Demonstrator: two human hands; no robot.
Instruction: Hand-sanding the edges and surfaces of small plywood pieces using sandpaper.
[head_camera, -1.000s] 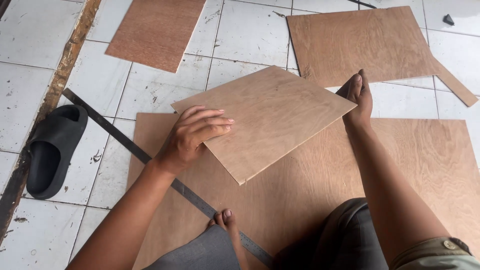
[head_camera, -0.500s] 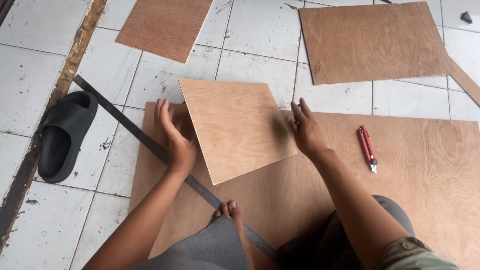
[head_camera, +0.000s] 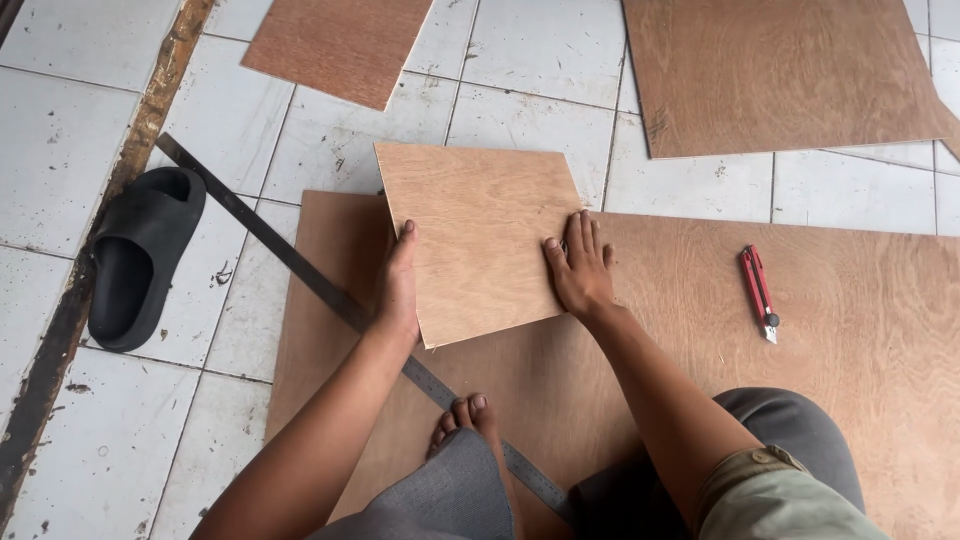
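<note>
Both forearms reach forward from the near edge. The left hand (head_camera: 398, 285) curls along the left edge of the small board (head_camera: 478, 235), thumb on top, its grip closed lightly on that edge. The right hand (head_camera: 578, 268) lies flat, fingers spread, its grip open, pressing the board's right side. The small board rests on a large sheet (head_camera: 680, 350) on the floor. A steel ruler (head_camera: 300, 268) runs under the left wrist. A red knife (head_camera: 758, 292) lies well to the right.
</note>
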